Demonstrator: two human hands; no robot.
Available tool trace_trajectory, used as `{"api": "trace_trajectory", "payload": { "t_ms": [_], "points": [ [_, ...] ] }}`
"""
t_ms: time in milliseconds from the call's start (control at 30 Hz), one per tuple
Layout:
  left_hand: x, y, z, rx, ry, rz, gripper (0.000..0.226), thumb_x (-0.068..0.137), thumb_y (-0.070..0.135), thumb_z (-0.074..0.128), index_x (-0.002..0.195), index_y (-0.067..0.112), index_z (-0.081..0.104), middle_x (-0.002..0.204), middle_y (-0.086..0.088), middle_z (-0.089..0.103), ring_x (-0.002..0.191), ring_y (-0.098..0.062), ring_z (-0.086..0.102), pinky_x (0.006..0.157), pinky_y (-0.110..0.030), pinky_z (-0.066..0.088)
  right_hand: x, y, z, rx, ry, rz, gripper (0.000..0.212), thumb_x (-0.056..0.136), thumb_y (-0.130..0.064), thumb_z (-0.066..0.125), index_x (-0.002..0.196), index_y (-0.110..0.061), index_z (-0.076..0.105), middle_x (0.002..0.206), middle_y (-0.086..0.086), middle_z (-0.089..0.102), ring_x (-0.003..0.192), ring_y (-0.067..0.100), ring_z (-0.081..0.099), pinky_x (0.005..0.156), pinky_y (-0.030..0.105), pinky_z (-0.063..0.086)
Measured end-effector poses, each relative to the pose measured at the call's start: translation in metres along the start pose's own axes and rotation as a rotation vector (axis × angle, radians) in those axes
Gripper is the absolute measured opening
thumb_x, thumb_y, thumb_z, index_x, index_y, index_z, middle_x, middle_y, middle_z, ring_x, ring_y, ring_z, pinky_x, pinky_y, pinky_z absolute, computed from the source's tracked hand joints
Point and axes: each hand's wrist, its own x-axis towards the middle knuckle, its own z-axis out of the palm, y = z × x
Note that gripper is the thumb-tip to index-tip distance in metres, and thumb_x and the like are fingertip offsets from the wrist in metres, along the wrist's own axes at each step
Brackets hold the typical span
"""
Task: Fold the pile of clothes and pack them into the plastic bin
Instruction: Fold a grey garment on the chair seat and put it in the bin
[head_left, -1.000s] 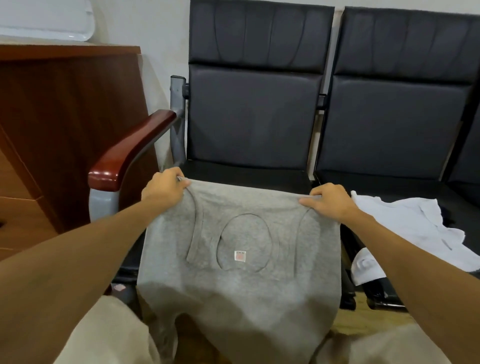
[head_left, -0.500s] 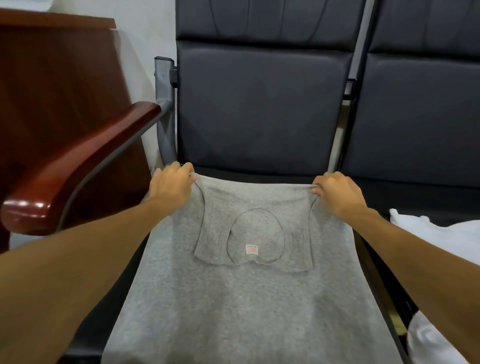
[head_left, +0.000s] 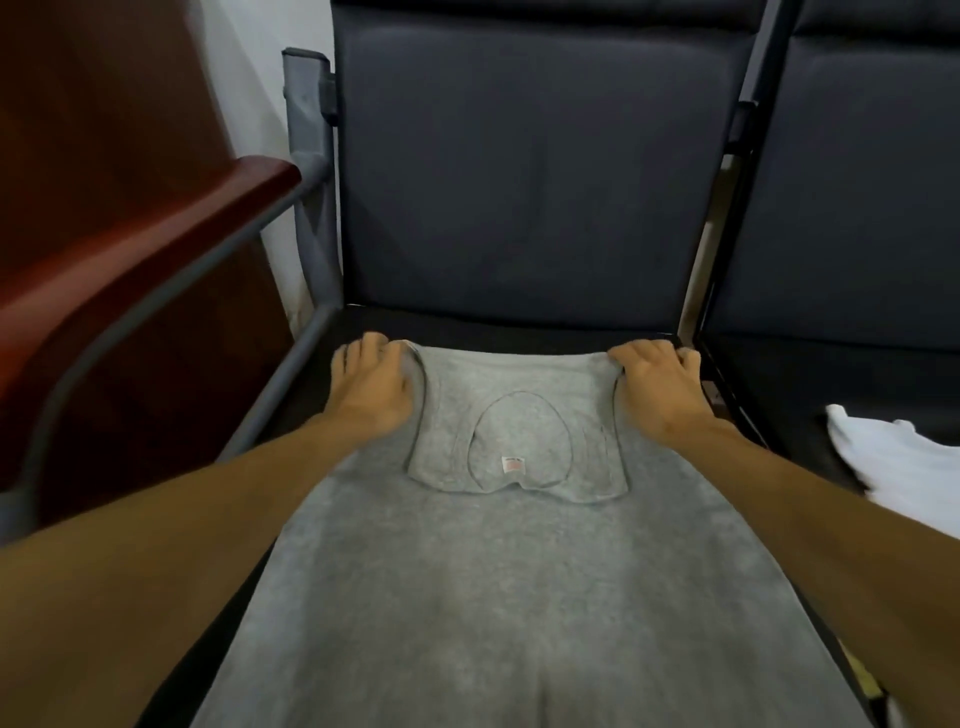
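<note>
Gripping gray tank top (head_left: 519, 571) corners, left hand (head_left: 371, 389) and right hand (head_left: 657, 392) fingers curled. Lies flat on chair seat (head_left: 519, 328).

Beyond the grey vest (head_left: 493, 597), narrow bare strip of seat (head_left: 519, 335) — then the backrest (head_left: 530, 182); left of it the wooden armrest (head_left: 156, 249), right of it white cloth (head_left: 893, 467).

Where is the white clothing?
The white clothing lies at the right edge of the head view, on the dark seat next to the one holding the grey tank top, to the right of the right hand.
</note>
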Motion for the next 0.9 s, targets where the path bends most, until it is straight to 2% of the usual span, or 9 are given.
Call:
{"api": "trace_trajectory", "payload": {
  "t_ms": [133,267,467,533,600,667,767,833,900],
  "points": [
    [-0.048,0.006,-0.014,-0.190,-0.171,0.055,0.045,0.097,0.023,0.048,0.141,0.018,0.039,0.147,-0.004,0.029,0.135,-0.023,0.028,0.109,-0.032,0.027,-0.039,-0.007,-0.022,0.033,-0.146,-0.079,0.050,0.095,-0.014,0.049,0.144,-0.020,0.038,0.154,0.000,0.029,0.142,0.020,0.020,0.114,0.036,0.016],
    [-0.106,0.016,-0.041,-0.299,-0.370,0.209,0.036,0.098,0.019,0.049,0.134,0.019,0.047,0.134,0.003,0.036,0.125,-0.014,0.039,0.098,-0.020,0.033,-0.091,-0.015,-0.046,0.192,-0.324,-0.163,0.042,0.094,-0.014,0.053,0.136,-0.018,0.048,0.145,0.002,0.038,0.138,0.020,0.027,0.113,0.031,0.026],
    [-0.182,0.038,-0.076,-0.237,-0.487,0.391,0.022,0.098,0.018,0.048,0.109,0.027,0.065,0.107,0.008,0.059,0.093,-0.007,0.057,0.087,-0.023,0.048,-0.170,-0.038,-0.075,0.282,-0.441,-0.280,0.024,0.098,-0.013,0.048,0.115,-0.017,0.065,0.111,0.001,0.057,0.104,0.018,0.058,0.091,0.025,0.045],
    [-0.206,0.044,-0.081,-0.197,-0.550,0.448,0.021,0.097,0.021,0.050,0.110,0.027,0.065,0.107,0.011,0.061,0.095,-0.008,0.058,0.087,-0.025,0.049,-0.193,-0.043,-0.084,0.372,-0.470,-0.264,0.023,0.097,-0.008,0.048,0.108,-0.015,0.067,0.098,-0.001,0.061,0.087,0.015,0.064,0.082,0.025,0.052],
    [-0.226,0.048,-0.086,-0.137,-0.670,0.505,0.026,0.098,0.027,0.051,0.122,0.024,0.061,0.115,0.012,0.056,0.107,-0.008,0.053,0.093,-0.021,0.042,-0.212,-0.046,-0.092,0.385,-0.499,-0.290,0.022,0.095,-0.007,0.049,0.100,-0.018,0.067,0.087,-0.001,0.064,0.076,0.013,0.067,0.079,0.027,0.056],
    [-0.238,0.053,-0.089,-0.028,-0.799,0.544,0.041,0.100,0.034,0.047,0.140,0.024,0.046,0.139,0.006,0.043,0.131,-0.014,0.039,0.107,-0.024,0.030,-0.226,-0.047,-0.098,0.304,-0.529,-0.332,0.019,0.095,-0.012,0.050,0.101,-0.017,0.067,0.090,0.002,0.069,0.081,0.014,0.067,0.082,0.030,0.054],
    [-0.247,0.059,-0.086,0.187,-0.937,0.539,0.066,0.099,0.048,0.040,0.154,0.029,0.010,0.162,0.005,0.000,0.148,-0.016,0.001,0.118,-0.038,0.005,-0.240,-0.052,-0.103,0.148,-0.568,-0.412,0.025,0.100,-0.025,0.044,0.108,-0.014,0.066,0.107,0.004,0.068,0.100,0.020,0.060,0.090,0.035,0.047],
    [-0.247,0.060,-0.080,0.237,-0.982,0.500,0.074,0.096,0.056,0.037,0.153,0.031,-0.004,0.161,0.006,-0.013,0.148,-0.016,-0.009,0.120,-0.042,0.000,-0.246,-0.054,-0.105,0.147,-0.642,-0.418,0.036,0.103,-0.038,0.037,0.121,-0.015,0.059,0.123,0.007,0.061,0.111,0.024,0.055,0.097,0.038,0.043],
    [-0.244,0.061,-0.073,0.252,-0.974,0.491,0.080,0.093,0.063,0.033,0.151,0.032,-0.012,0.159,0.005,-0.021,0.147,-0.016,-0.016,0.120,-0.045,-0.002,-0.249,-0.052,-0.105,0.155,-0.773,-0.365,0.061,0.096,-0.060,0.033,0.144,-0.022,0.038,0.148,0.005,0.042,0.133,0.025,0.041,0.111,0.041,0.032]
  ]
}}
